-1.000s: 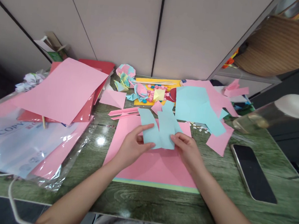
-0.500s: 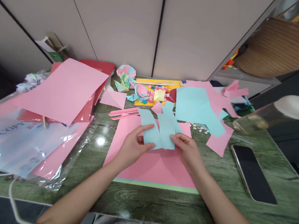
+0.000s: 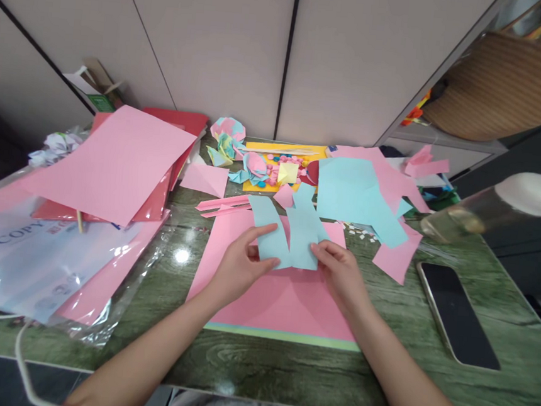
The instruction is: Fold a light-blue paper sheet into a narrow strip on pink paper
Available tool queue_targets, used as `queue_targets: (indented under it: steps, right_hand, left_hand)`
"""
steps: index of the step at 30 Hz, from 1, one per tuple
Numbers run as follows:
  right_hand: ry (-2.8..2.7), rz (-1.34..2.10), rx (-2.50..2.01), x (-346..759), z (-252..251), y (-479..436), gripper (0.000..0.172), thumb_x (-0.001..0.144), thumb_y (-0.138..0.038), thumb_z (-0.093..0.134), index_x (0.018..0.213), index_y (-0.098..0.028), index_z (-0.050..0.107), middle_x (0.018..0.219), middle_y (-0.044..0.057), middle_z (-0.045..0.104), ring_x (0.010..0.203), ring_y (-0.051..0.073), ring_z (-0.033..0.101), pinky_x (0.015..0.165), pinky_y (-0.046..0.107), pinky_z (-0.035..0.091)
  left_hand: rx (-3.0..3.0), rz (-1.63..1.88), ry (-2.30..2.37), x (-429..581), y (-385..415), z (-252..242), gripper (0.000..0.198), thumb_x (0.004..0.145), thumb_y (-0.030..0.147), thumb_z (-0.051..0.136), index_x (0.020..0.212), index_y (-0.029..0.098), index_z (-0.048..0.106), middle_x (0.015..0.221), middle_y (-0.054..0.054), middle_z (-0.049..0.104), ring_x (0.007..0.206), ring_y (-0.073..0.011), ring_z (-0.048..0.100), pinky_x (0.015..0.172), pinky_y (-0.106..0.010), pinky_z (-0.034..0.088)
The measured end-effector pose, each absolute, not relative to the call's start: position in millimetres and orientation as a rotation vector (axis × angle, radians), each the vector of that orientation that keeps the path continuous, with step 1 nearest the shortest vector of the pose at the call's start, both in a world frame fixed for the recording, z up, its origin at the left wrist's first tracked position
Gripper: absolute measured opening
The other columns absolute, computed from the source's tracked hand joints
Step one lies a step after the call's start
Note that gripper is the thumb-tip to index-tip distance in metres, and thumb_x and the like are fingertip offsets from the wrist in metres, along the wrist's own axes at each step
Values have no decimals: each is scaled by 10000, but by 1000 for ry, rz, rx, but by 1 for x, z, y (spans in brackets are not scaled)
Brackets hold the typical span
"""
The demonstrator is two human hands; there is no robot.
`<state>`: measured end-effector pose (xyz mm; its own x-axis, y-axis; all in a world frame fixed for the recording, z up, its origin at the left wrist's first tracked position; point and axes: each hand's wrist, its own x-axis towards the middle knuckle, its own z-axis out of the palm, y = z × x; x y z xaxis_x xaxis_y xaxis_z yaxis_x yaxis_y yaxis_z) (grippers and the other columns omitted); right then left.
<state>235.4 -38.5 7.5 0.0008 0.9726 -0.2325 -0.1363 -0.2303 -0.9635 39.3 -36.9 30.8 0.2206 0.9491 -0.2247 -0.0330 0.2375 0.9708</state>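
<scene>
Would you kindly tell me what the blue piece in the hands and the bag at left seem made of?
Blue piece: likely matte paper, thin with crisp cut edges and no shine.
Bag: probably glossy clear plastic film, from its bright glints and crinkled edge.

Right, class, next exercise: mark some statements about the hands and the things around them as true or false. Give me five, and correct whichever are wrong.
1. The left hand holds slit light-blue paper. True.
2. The phone lies to the right of the right hand. True.
3. The right hand holds nothing. False: it holds the same light-blue paper.
4. The phone's screen is lit. False: it is dark.
5. A pink sheet lies below the light-blue paper. True.
</scene>
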Motion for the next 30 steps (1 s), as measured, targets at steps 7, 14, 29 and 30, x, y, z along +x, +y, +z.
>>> queue_targets:
  steps: [7, 14, 29, 30]
  right_hand:
    - [-1063, 1560, -1306, 239, 11, -39, 297, 754, -468, 634, 676, -189, 574, 609, 3, 577, 605, 154, 533, 584, 277, 367]
    - [-1120, 1513, -1333, 239, 15, -39, 318, 780, -443, 619, 614, -187, 532, 578, -13, 605, 571, 117, 515, 577, 247, 352]
    - [-1240, 1304, -1432, 256, 14, -29, 347, 801, -477, 552, 610, -194, 485, 586, -2, 579, 577, 132, 528, 615, 272, 411]
    - [-1263, 1265, -1457, 260, 16, -27, 355, 794, -487, 553, 603, -195, 484, 577, 0, 571, 572, 136, 525, 619, 280, 416]
  left_hand:
    - [1176, 934, 1118, 38, -36, 25, 615, 701, 198, 690, 1267, 245, 455, 1143, -74, 573, 762, -138, 607, 635, -255, 507]
    - [1218, 942, 1133, 37, -35, 24, 618, 699, 191, 691, 1266, 263, 456, 1176, -64, 543, 738, -120, 587, 619, -246, 493]
    - [1187, 956, 1125, 32, -32, 30, 634, 700, 179, 686, 1277, 254, 434, 996, -28, 567, 665, -89, 548, 577, -215, 463]
    - [1196, 951, 1114, 32, -32, 30, 630, 704, 179, 683, 1277, 256, 432, 1007, -29, 565, 666, -87, 549, 576, -214, 463]
